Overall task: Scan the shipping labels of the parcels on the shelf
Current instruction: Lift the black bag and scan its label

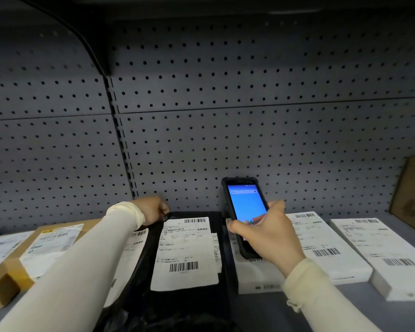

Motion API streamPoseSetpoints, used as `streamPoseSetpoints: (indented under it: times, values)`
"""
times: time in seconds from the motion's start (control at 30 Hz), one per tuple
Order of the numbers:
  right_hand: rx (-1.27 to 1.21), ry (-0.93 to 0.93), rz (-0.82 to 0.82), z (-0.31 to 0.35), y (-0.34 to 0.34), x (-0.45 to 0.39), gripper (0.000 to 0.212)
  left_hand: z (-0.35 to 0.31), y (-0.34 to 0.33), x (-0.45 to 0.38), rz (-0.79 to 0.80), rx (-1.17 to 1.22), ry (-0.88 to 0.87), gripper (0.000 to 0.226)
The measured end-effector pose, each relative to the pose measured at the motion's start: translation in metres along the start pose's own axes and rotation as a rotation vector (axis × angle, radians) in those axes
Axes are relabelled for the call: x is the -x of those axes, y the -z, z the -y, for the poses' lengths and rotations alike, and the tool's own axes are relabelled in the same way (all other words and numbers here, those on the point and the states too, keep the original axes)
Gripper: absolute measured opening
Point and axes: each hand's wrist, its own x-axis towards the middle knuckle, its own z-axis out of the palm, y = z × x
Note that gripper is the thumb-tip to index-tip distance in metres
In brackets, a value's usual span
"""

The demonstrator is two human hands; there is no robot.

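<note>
A black plastic parcel [189, 305] lies in the middle of the shelf with a white shipping label [187, 252] face up. My left hand [153, 209] grips the parcel's far left corner. My right hand [266, 233] holds a black handheld scanner [246, 207] with a lit blue screen, tilted up just right of the black parcel. Under the scanner lies a white box [321, 245] with a label. Another white labelled box [381, 250] lies further right.
A brown cardboard box [15, 274] with a label sits at the left, with a flat white parcel [127, 255] partly under my left arm. A brown carton [412, 195] leans at the far right. A grey pegboard wall [225, 128] backs the shelf.
</note>
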Motion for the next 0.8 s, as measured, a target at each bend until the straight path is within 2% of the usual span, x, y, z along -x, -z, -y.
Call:
streamPoseSetpoints:
  times: [0.17, 0.27, 0.4, 0.53, 0.8]
  values:
    - [0.023, 0.004, -0.019, 0.0, -0.001, 0.002, 0.06, 0.005, -0.001, -0.004, 0.087, 0.039, -0.022, 0.019]
    - [0.035, 0.005, -0.034, 0.0, -0.003, 0.002, 0.059, 0.012, 0.003, -0.005, 0.154, 0.126, -0.055, 0.024]
    - [0.033, 0.002, -0.042, 0.001, -0.006, 0.001, 0.058, 0.017, 0.003, -0.005, 0.224, 0.227, -0.009, 0.029]
    - [0.055, 0.006, -0.05, 0.001, -0.008, 0.002, 0.06, 0.021, 0.003, -0.013, 0.315, 0.288, -0.057, 0.039]
    - [0.041, 0.003, -0.047, 0.001, -0.006, 0.001, 0.059, 0.012, 0.0, -0.014, 0.156, 0.244, -0.115, 0.011]
